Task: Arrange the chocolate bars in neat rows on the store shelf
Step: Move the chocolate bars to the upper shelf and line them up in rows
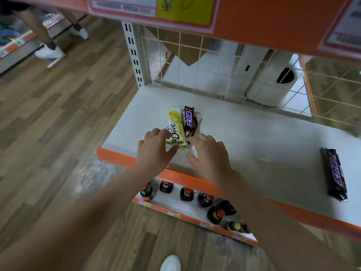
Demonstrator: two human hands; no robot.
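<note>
A white and yellow Dove bar (175, 124) and a dark Snickers bar (189, 119) lie side by side near the left front of the white shelf (254, 133), on top of other wrappers. My left hand (154, 147) touches the near end of the Dove bar, thumb and fingers around its corner. My right hand (209, 151) rests with spread fingers at the near end of the dark bar. A second dark Snickers bar (334, 174) lies alone at the shelf's right front.
An orange strip (117, 158) edges the shelf front. Several dark bottles (186, 193) stand on the lower shelf. A wire grid (195, 61) backs the shelf, and an orange upper shelf (273, 18) overhangs. Another person's legs (46, 42) stand far left on the wood floor.
</note>
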